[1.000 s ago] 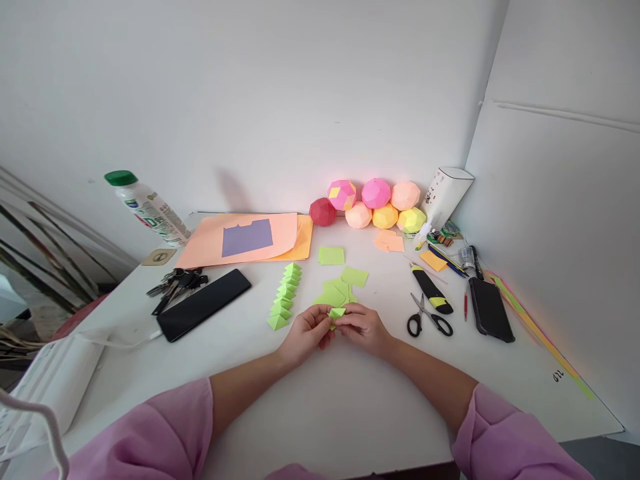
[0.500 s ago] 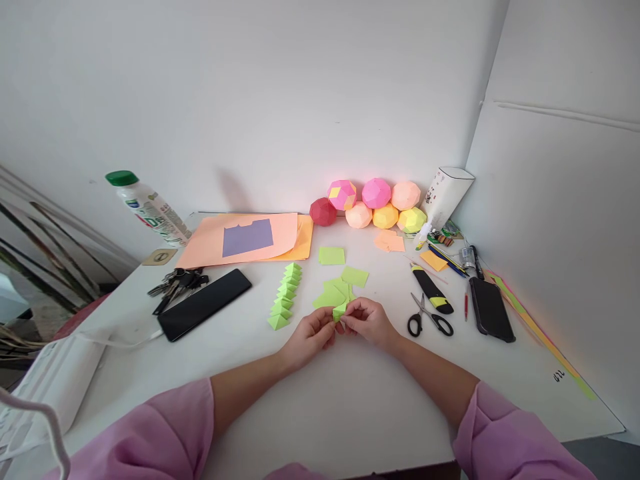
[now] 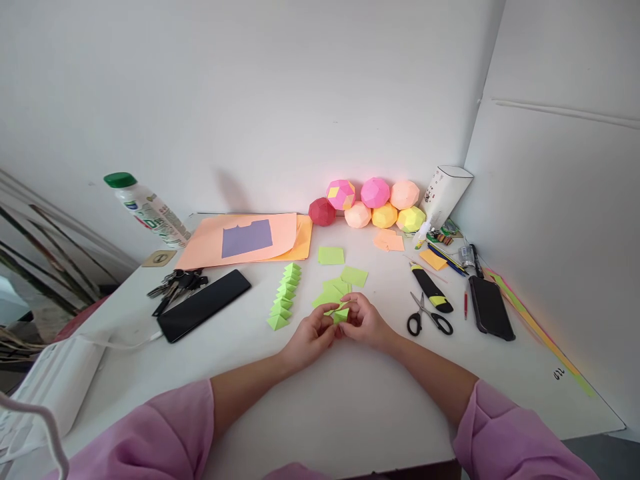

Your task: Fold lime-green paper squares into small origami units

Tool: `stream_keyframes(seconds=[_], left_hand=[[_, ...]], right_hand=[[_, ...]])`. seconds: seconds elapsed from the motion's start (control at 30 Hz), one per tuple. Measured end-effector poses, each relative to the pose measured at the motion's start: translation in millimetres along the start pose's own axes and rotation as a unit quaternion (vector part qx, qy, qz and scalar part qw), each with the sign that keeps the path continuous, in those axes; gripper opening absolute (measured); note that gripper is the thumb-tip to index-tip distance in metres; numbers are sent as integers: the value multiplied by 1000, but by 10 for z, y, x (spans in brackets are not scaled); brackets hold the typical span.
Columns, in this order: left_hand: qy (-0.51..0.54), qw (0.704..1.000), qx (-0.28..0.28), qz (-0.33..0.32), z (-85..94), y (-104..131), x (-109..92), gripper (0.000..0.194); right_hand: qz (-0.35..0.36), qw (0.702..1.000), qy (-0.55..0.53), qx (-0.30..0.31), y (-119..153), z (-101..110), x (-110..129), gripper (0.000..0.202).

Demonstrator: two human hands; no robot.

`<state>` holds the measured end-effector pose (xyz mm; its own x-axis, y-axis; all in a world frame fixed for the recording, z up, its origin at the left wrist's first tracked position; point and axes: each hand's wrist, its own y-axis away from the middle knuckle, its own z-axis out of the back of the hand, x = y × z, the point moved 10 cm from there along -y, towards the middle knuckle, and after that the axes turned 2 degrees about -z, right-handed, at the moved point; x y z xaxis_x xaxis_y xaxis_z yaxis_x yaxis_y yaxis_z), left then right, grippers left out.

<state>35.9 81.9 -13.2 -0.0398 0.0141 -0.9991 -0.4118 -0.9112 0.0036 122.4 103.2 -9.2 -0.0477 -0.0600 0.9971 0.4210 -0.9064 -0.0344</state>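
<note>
At the middle of the white tabletop (image 3: 350, 400), your left hand (image 3: 311, 339) and right hand (image 3: 367, 321) meet fingertip to fingertip, both pinched on one small green folded paper piece (image 3: 341, 313). The piece sits just above the tabletop, over the near edge of a loose pile of green paper squares (image 3: 334, 293); it is too small and too covered by your fingers to tell which way its long side runs or where its point faces.

To the left of your hands a row of green folded pieces (image 3: 283, 296) runs away from you, tips overlapping; about eight, though the far ones blur together. Two more green squares lie flat beyond the pile.

Against the wall, seven paper balls (image 3: 370, 203) sit clustered: one red, two pink, two peach and two yellow. A white carton (image 3: 445, 193) leans beside them; its contents are hidden.

One pair of scissors (image 3: 430, 318) lies right of your right hand, with a black and yellow cutter (image 3: 431, 290) just beyond. Two dark phones lie flat, one on each side.
</note>
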Motion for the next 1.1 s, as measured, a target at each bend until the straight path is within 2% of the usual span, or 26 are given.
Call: stream_keyframes(seconds=[0.1, 0.27, 0.47, 0.6, 0.7, 0.77, 0.9, 1.1], left_hand=[[-15, 1000, 7, -5, -15, 1, -24, 36], [45, 999, 0, 13, 2, -4, 13, 35], [84, 995, -22, 41, 51, 7, 42, 32], [84, 994, -38, 54, 84, 11, 27, 26], [94, 993, -43, 54, 90, 0, 36, 27], [102, 992, -46, 56, 89, -7, 60, 29], [110, 992, -46, 43, 84, -20, 69, 33], [107, 988, -95, 51, 177, -22, 120, 35]], right_hand=[[-1, 999, 36, 0, 4, -11, -6, 37], [12, 999, 35, 14, 9, -48, 34, 34], [35, 997, 63, 4, 20, 2, 74, 31], [120, 986, 117, -21, 43, 32, 251, 29], [196, 968, 158, -8, 84, -40, 399, 24], [210, 963, 166, -8, 94, -53, 431, 20], [150, 978, 142, -19, 61, -3, 340, 16], [42, 996, 73, -9, 38, 25, 139, 23]])
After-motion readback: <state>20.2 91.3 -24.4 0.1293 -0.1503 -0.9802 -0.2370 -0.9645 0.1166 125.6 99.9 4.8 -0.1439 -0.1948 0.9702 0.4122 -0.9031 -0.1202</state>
